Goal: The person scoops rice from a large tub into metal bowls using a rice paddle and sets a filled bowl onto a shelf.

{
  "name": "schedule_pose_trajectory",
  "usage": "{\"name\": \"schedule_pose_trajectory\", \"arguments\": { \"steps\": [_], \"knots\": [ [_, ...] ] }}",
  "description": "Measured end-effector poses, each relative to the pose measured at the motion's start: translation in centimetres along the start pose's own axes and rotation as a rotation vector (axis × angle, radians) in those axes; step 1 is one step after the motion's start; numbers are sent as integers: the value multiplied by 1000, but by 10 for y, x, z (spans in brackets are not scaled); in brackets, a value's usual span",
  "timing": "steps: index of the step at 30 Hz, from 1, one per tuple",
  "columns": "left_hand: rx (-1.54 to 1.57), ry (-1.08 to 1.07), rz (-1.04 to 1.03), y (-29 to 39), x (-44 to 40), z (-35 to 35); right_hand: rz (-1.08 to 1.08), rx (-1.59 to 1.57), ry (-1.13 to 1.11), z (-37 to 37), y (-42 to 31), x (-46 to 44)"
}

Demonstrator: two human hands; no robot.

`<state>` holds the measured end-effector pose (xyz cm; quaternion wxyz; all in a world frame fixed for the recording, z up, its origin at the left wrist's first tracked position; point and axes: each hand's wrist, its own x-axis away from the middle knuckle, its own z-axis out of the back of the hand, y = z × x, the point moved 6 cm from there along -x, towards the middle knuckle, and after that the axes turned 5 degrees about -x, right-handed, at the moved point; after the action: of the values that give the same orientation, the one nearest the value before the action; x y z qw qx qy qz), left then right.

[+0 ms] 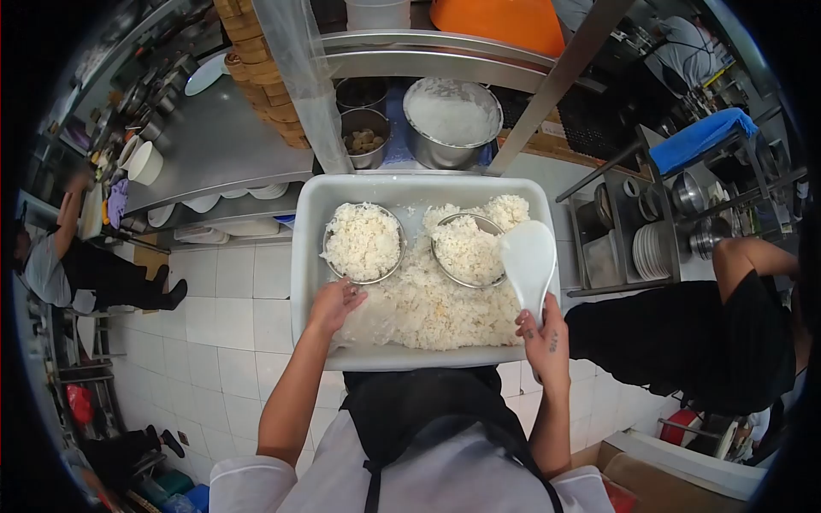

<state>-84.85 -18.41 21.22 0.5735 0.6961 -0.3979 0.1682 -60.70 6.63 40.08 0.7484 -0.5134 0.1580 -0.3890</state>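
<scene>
A white tub (304,256) holds a bed of loose white rice (428,312). Two round metal bowls heaped with rice sit in it, the left bowl (363,243) and the right bowl (468,250). My left hand (337,303) is just below the left bowl, fingers apart and holding nothing. My right hand (544,335) grips the handle of a white rice paddle (529,261), whose broad blade points up beside the right bowl, over the rice.
Behind the tub, a shelf holds a large metal pot (452,120) and a smaller pot (366,141). Bamboo steamers (261,77) are stacked at upper left. One person (94,265) stands far left; another (693,342) is close at right, near a rack (611,239).
</scene>
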Motion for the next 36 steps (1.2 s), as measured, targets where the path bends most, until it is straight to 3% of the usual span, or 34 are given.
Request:
{"name": "schedule_pose_trajectory", "arguments": {
  "steps": [4, 8, 10, 19, 21, 24, 25, 27, 29, 31, 32, 36],
  "knots": [
    [155, -67, 84, -1, -22, -18, 35, -5, 12, 12, -3, -8],
    [86, -82, 147, -8, -39, -15, -17, -1, 34, 18, 20, -19],
    [58, -94, 155, -7, -44, -12, -27, 242, 53, 18, 27, -30],
    [-189, 60, 62, 14, -45, 0, -10, 356, 101, 0, 72, -66],
    [-234, 59, 15, 31, -15, -12, 53, 343, 118, -3, 62, -60],
    [-298, -42, -84, 52, 13, -26, 422, 447, 281, -11, 20, -38],
    [-304, -44, -84, 58, 23, -30, 418, 444, 285, -18, 16, -33],
    [-388, -75, -161, 75, 47, -41, 164, -64, 5, -44, 16, -26],
    [-434, -73, -189, 85, 66, -41, 157, -278, -220, -78, 24, -22],
    [-493, -129, -260, 87, 77, -33, -58, -921, -558, -129, 53, -19],
    [-607, -132, -243, 94, 97, -44, -138, -824, -633, -138, 45, -13],
    [-639, -268, -306, 92, 142, -76, -50, -831, -772, -119, 10, 18]
  ]
}}
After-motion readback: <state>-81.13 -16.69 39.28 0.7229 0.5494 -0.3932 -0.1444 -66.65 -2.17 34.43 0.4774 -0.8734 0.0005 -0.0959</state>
